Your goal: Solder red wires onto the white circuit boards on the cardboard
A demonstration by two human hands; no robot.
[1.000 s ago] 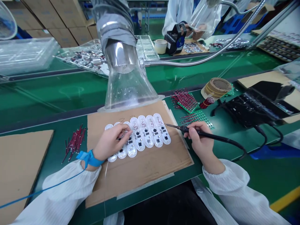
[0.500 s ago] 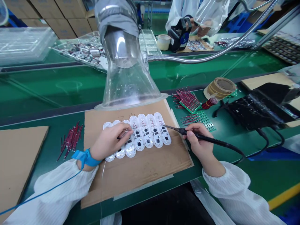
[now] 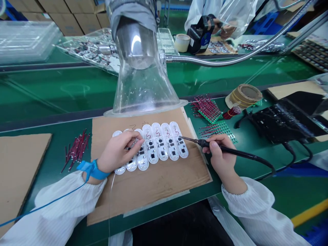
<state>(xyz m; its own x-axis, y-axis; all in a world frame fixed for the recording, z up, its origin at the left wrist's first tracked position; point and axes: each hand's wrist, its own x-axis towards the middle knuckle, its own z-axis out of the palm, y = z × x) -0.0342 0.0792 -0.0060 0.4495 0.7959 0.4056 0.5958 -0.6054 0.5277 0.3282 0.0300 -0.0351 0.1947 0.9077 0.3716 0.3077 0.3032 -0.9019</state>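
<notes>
My right hand (image 3: 220, 150) is closed round the handle of a soldering iron (image 3: 201, 142). The iron's tip is at the rightmost of a row of white oval circuit boards (image 3: 162, 145) with black chips and thin red wires. Over the left boards, my left hand (image 3: 123, 150) is closed in a pinch on a thin solder wire (image 3: 112, 184), whose tail hangs down past the wrist. That hand hides parts of several boards. A blue wrist strap (image 3: 93, 169) with a cord is on my left wrist.
Beneath the boards lies a cardboard sheet (image 3: 153, 191). A clear fume hood (image 3: 146, 85) hangs just above. Red wires (image 3: 77, 148) lie left; more wires on green boards (image 3: 207, 109), a tape roll (image 3: 243, 95) and a black device (image 3: 284, 119) stand right. A co-worker's hands (image 3: 225, 30) show behind.
The view has shifted slightly. Both hands keep nearly the same places and grips, with the iron's tip still at the rightmost board.
</notes>
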